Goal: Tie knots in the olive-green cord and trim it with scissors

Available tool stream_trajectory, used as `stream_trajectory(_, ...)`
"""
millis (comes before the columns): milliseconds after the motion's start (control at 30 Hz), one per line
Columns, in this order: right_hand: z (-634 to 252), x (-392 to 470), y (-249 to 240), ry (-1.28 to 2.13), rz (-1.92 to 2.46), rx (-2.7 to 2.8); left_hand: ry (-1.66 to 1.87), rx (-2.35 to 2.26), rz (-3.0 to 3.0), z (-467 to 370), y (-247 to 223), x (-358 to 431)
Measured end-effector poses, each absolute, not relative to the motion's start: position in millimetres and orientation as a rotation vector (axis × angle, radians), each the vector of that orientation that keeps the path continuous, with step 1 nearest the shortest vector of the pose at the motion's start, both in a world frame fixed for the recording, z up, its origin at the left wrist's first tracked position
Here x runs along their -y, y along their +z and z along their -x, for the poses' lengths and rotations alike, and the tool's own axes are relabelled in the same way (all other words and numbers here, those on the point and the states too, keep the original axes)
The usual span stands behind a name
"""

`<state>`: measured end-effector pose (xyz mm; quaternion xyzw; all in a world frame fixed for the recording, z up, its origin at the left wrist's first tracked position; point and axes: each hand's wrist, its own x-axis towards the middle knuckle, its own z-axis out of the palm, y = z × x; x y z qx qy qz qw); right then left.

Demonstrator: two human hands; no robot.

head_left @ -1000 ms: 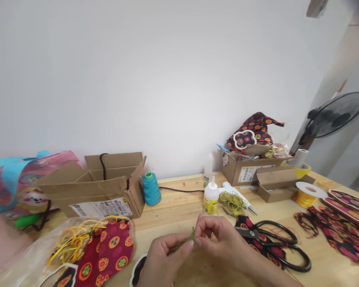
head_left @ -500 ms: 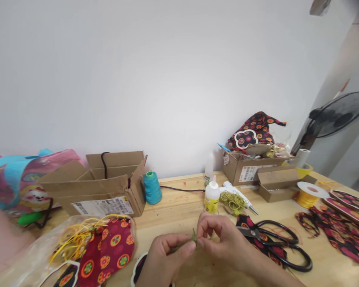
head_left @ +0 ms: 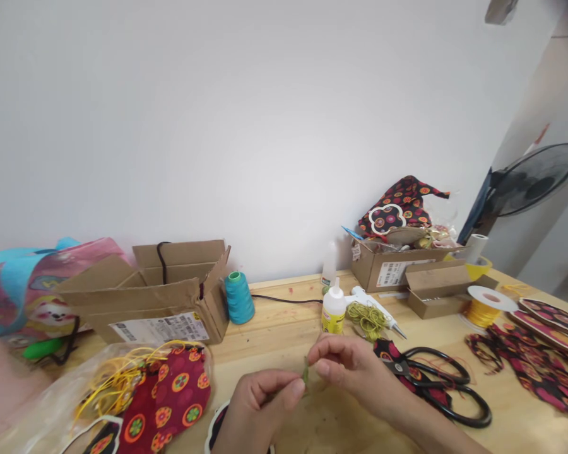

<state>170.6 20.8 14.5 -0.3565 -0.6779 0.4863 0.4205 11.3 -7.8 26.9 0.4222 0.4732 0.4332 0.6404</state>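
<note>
My left hand (head_left: 264,403) is closed, with thumb and forefinger pinching a short piece of green cord (head_left: 305,373) that stands up from the fingertips. Beside it, my right hand (head_left: 360,372) has curled fingers, its thumb and forefinger at the cord's upper end; the exact contact is too small to see clearly. Partly under my left wrist lies a white-rimmed dark patterned piece (head_left: 213,429). Black-handled scissors (head_left: 435,378) rest on patterned fabric to the right of my right forearm. Behind the hands stand a glue bottle (head_left: 334,309) and a bundle of green cord (head_left: 368,320).
At left are an open cardboard box (head_left: 142,302), a teal thread cone (head_left: 239,299) and a plastic bag with red patterned fabric (head_left: 180,384). A glue gun (head_left: 381,310), another box (head_left: 383,268), a yellow cord spool (head_left: 485,309) and fabric strips (head_left: 534,366) lie right.
The right thumb and forefinger have shifted up from the left fingertips, and more of the green cord shows between the hands. The view has turned slightly.
</note>
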Motion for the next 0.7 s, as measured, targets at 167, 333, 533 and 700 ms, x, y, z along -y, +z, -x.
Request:
stream_trajectory(167, -166.4, -16.8, 12.2, 1.323, 0.815, 1.586, 0.938, -1.144, -1.06, -10.9, 24.2, 9.2)
stream_trajectory(333, -167.4, -14.8, 17.3, 1.364, 0.79, 1.557, 0.92, -1.087, -1.077, -8.9, 11.1, 7.1)
stream_trajectory(533, -169.0, -15.1, 20.0, 1.483, 0.768, 1.501, 0.996, -0.861, -1.349, -9.9, 5.7, 1.0)
stream_trajectory(700, -169.6, -14.8, 22.6, 1.309, 0.758, 1.617, 0.875, -1.045, -1.361, -11.7, 16.2, 2.1)
